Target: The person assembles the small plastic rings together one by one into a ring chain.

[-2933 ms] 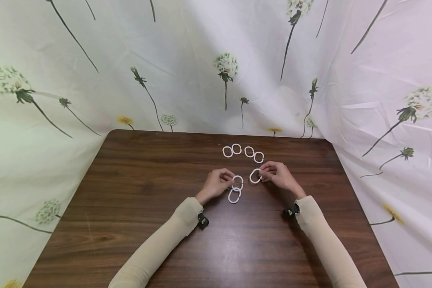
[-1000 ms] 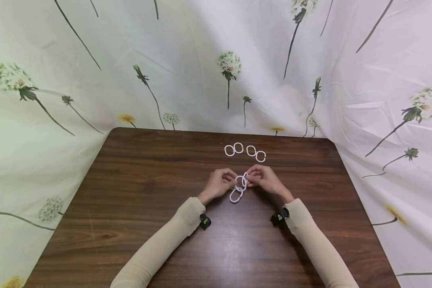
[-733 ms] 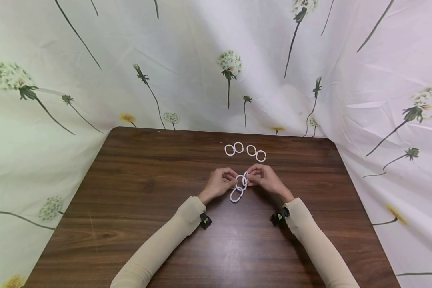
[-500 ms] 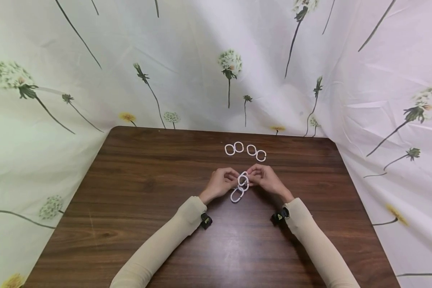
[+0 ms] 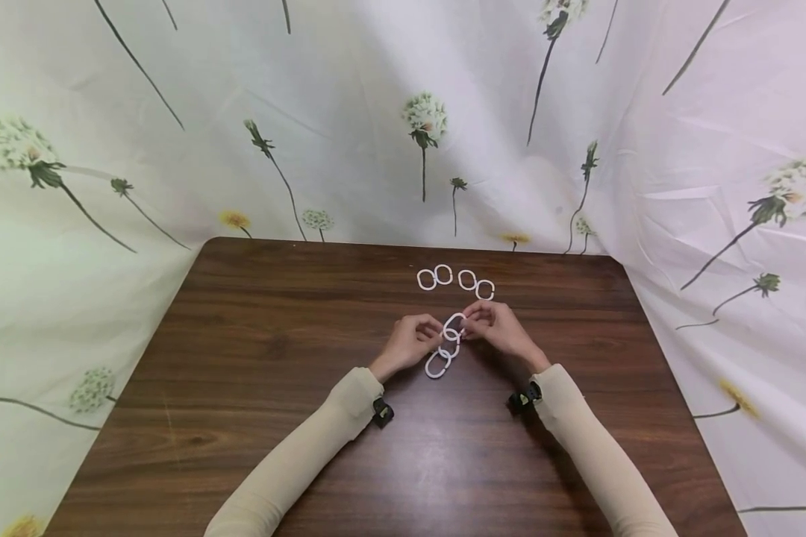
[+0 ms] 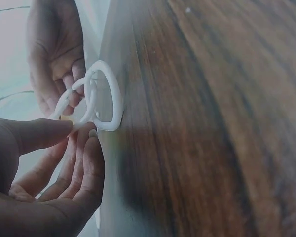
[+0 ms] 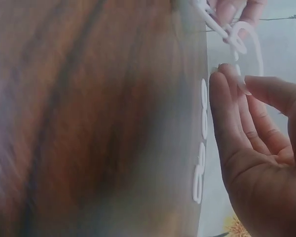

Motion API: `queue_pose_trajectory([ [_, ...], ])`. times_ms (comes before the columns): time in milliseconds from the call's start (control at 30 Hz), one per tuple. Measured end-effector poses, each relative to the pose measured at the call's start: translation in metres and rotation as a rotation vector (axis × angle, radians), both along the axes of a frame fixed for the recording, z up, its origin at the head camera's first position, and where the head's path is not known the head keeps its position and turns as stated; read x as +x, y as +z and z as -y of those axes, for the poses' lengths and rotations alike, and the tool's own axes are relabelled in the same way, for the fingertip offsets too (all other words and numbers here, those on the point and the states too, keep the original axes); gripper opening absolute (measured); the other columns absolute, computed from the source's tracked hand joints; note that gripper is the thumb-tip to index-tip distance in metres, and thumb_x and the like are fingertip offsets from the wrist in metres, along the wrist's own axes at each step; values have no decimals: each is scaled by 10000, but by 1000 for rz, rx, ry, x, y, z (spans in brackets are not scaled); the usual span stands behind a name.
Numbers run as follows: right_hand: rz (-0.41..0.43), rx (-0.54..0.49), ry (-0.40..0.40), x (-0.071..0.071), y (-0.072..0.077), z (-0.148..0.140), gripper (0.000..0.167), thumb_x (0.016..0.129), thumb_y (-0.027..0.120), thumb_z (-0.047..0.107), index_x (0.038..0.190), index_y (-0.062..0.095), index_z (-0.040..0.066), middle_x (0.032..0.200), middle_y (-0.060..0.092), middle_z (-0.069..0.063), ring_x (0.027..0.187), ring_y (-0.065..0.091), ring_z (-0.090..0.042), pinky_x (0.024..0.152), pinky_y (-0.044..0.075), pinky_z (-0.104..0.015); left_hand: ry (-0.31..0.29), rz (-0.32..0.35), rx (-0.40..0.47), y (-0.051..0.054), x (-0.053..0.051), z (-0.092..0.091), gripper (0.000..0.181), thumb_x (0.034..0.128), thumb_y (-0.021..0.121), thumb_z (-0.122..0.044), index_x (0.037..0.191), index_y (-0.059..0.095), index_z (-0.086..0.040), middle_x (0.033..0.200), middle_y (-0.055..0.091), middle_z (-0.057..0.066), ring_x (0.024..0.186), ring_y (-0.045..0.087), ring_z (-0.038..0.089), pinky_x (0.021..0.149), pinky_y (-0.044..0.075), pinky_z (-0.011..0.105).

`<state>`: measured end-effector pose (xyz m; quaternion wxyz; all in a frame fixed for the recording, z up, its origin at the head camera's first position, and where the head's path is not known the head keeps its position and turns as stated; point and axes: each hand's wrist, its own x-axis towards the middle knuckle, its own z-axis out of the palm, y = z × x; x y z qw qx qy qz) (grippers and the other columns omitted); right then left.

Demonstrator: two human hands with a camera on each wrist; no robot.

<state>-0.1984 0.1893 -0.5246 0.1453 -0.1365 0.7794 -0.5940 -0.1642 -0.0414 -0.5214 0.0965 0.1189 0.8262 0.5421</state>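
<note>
- Left hand [image 5: 410, 345]: thumb and fingers pinch the middle ring [image 5: 458, 347] of a three-ring chain lying between the two hands.
- Right hand [image 5: 500, 328]: fingertips pinch the chain's far ring [image 5: 455, 315], a smooth white oval, likely plastic, threaded through the middle one.
- Near ring [image 5: 428, 367]: same white oval form, linked to the middle ring, just on the near side of the left fingertips.
- Two ring pairs, left pair [image 5: 435, 277] and right pair [image 5: 475, 286]: beyond both hands; whether each is linked or merely touching cannot be told.
- Table [image 5: 275, 447]: beneath the hands, dark brown, streaky wood grain, faintly glossy.
- Black wrist devices [image 5: 382, 412]: at both cuffs, boxy; greenish mark too small to read.
- Sleeves [image 5: 295, 447]: cream, soft fabric.
- Cloth [image 5: 349, 112]: behind the hands, white, creased, dandelion-printed.
</note>
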Motion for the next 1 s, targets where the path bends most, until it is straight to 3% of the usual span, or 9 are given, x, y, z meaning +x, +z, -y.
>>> queue_pose_trajectory([
  [400,-23,12,-26,-3,6,-8,276,970,705,21,1179,629,-143,1079,686,-380,814,746,-90,842,654,-445,-17,-17,-18,-2,-2,1,171,923,724,-20,1087,749,19,979,791,196,850,788,287,711,601,198],
  [733,-65,42,-23,-1,9,-4,246,977,703,35,1161,658,-122,1049,712,-341,889,775,-310,827,654,-469,-13,-15,-41,-4,-1,4,160,916,720,-19,1070,748,12,970,793,189,858,791,282,699,591,187],
  [1000,-52,22,-11,-1,7,0,230,979,701,38,1152,670,-109,1054,713,-351,868,769,-239,834,654,-464,-6,-51,-61,-4,-2,4,151,912,723,-37,1052,761,2,961,796,185,846,789,287,727,624,241],
])
